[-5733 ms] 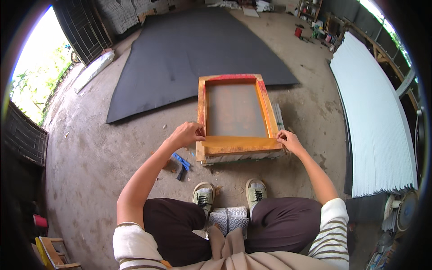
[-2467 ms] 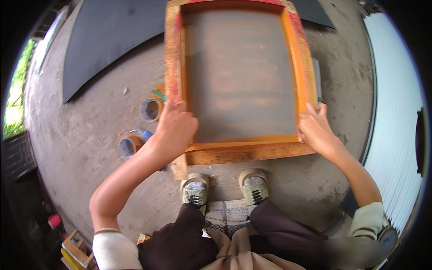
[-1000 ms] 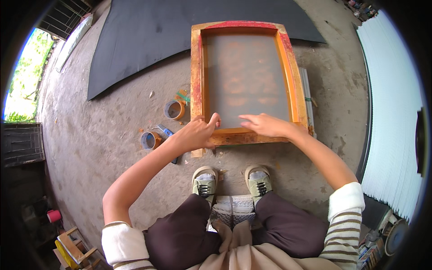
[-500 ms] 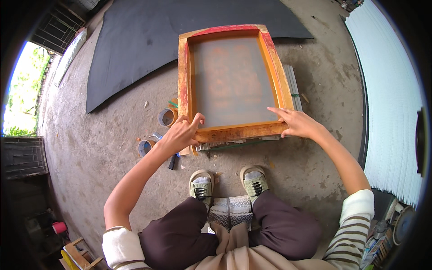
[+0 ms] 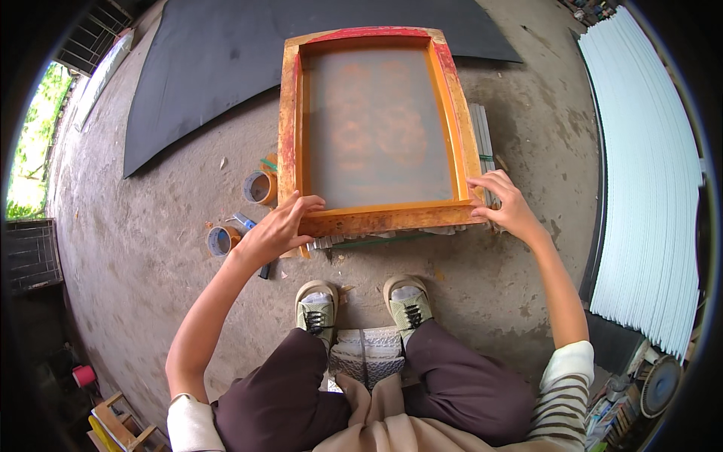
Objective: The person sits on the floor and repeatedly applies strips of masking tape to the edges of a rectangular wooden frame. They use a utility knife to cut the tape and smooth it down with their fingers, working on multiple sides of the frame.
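In front of me sits a screen printing frame (image 5: pixel 388 220), a wooden rectangle with red paint on its far rim and grey translucent mesh stretched inside. Faint orange shapes show through the mesh. My left hand (image 5: pixel 282 224) closes around its near left corner, fingertips over the rim and thumb low at the front. At the opposite near corner my right hand (image 5: pixel 508 205) pinches the wood, its fingers on the side rail and thumb at the front. Beneath the frame a stack of pale flat strips (image 5: pixel 482 135) juts out on the right and at the near side.
Rolls of tape (image 5: pixel 260 187) and a blue cutter (image 5: pixel 245 221) lie on the concrete floor to the left. A large black sheet (image 5: pixel 203 83) spreads behind the frame. Pale blue corrugated sheets (image 5: pixel 640 173) are stacked at the right, with a fan (image 5: pixel 661 386) nearer me.
My right hand has shifted its fingers from over the inner corner to the outer right side. The whole view has moved slightly, and the frame appears a little farther left.
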A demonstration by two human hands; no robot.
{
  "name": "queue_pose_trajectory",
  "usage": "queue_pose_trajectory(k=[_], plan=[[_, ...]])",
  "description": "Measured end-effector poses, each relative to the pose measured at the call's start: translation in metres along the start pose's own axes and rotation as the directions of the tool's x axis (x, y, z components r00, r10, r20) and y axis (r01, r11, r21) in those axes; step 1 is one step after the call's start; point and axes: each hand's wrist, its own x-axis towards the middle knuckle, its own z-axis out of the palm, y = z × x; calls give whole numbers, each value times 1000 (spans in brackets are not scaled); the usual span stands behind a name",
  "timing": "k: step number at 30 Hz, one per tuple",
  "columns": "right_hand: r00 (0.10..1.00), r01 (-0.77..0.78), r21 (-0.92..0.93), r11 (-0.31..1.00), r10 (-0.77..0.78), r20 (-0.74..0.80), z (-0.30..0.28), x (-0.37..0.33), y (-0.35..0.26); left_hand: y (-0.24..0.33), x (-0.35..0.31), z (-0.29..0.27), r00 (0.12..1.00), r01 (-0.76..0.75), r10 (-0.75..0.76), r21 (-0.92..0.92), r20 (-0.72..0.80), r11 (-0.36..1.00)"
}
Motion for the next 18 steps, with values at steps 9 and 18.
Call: queue_pose_trajectory(k=[9,18], plan=[[999,40,-11,999,-40,-20,9,8,4,-6,-7,-14,985,99,-101,-23,-139,995],[997,71,-26,997,-72,-40,12,7,-1,-17,-8,-11,975,80,-84,-31,-203,996]])
